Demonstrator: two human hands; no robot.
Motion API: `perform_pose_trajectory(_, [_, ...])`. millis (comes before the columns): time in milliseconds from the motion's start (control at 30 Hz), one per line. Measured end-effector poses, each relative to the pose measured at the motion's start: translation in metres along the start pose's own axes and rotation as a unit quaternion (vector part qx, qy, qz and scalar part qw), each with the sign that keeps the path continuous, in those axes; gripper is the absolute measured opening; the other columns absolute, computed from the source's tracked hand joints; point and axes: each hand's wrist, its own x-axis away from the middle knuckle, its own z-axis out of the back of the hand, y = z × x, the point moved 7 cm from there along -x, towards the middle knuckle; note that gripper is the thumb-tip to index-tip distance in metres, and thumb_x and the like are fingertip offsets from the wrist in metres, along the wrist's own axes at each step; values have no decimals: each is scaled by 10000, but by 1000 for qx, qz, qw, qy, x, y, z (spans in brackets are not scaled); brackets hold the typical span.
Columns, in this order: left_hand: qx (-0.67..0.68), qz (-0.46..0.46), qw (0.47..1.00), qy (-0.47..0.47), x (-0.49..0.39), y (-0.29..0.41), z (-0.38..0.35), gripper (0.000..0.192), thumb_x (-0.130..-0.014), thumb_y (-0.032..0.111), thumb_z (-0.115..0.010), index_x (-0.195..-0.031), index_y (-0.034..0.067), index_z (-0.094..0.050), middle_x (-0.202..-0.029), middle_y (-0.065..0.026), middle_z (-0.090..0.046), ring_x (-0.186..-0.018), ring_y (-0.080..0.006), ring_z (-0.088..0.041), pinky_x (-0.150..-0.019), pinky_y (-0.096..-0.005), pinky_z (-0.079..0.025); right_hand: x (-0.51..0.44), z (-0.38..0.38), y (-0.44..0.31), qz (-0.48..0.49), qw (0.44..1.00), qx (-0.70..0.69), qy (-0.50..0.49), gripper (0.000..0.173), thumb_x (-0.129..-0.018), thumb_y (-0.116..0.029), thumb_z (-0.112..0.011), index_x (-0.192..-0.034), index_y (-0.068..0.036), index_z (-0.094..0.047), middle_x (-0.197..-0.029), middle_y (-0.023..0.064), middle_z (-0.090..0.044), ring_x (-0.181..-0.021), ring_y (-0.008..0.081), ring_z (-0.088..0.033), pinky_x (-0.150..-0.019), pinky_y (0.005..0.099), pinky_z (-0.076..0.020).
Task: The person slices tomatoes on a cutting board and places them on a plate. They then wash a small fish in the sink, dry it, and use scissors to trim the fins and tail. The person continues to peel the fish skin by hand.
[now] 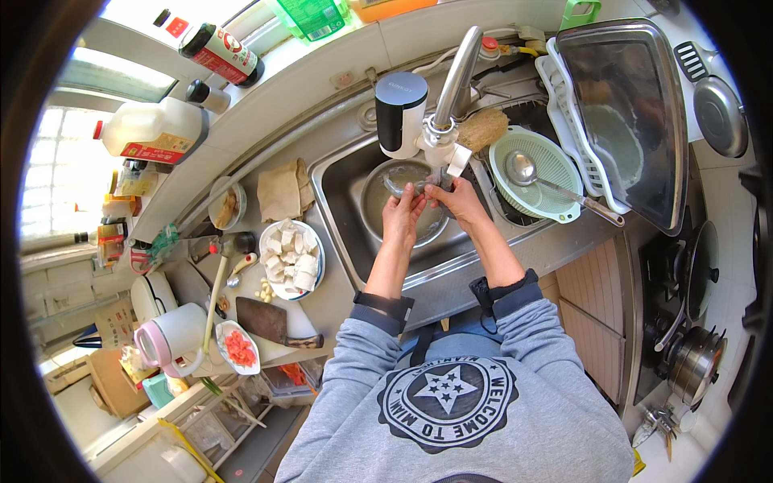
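Observation:
Both of my hands are over a round metal basin (369, 208) in the stainless steel sink (338, 181), below the faucet (456, 78). My left hand (403, 212) and my right hand (457, 202) almost meet, their fingers closed on a grey, glossy, slippery-looking item (416, 187); what it is I cannot tell. A white water filter (401, 115) is fitted to the faucet just above. Left of the sink is a bowl of white chunks (291, 256), perhaps tofu. Nearby lie a cleaver (263, 320), peeled garlic cloves (266, 291) and a dish of chopped red pieces (240, 349).
Right of the sink, a green colander (504, 175) holds a metal ladle (521, 168), beside a white rack (580, 139) and a large dark tray (628, 121). A folded cloth (281, 190) lies left of the sink. Bottles, including a soy sauce bottle (223, 54), line the sill.

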Motion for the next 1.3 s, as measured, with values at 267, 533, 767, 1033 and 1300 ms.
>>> perform_pose_trajectory(267, [-74, -17, 994, 74, -3, -2, 10, 385, -935, 333, -668, -1161, 39, -567, -1061, -111, -632, -991, -231, -613, -868, -343, -509, -4, 15, 3, -42, 999, -12, 14, 238, -882, -181, -718, -1004, 11, -648, -806, 66, -677, -663, 133, -642, -518, 263, -501])
perform_pose_trajectory(533, [-571, -331, 747, -77, 24, 27, -27, 431, -865, 302, -709, -1248, 115, -639, -1131, -120, -671, -1105, -273, -591, -1058, -432, -353, -8, 26, 6, -100, 994, 31, 28, 197, -913, -195, -685, -969, -10, -649, -784, 58, -665, -634, 129, -623, -511, 266, -487])
perform_pose_trajectory(767, [-419, -190, 883, -93, 15, 14, -19, 262, -972, 195, -598, -1122, -14, -646, -859, -68, -707, -745, -123, -637, -686, -260, -501, -4, 17, 13, -63, 994, -86, 21, 193, -898, -194, -708, -965, -25, -644, -771, 42, -653, -641, 115, -594, -557, 258, -472])
perform_pose_trajectory(1033, [-394, -131, 900, -131, 15, 6, -21, 269, -1020, 242, -512, -999, -7, -612, -805, -59, -671, -726, -124, -614, -699, -270, -491, -1, 9, 23, -60, 994, -90, 15, 221, -872, -199, -740, -932, -20, -626, -749, 41, -631, -628, 112, -573, -571, 255, -465])
perform_pose_trajectory(1300, [-281, -43, 956, -77, 8, -2, -10, 202, -994, 204, -569, -1100, 33, -554, -895, -35, -642, -846, -120, -584, -779, -286, -465, 0, 7, 41, -137, 945, -292, 62, 153, -939, -129, -629, -1047, -24, -604, -834, 55, -628, -766, 176, -644, -684, 292, -526])
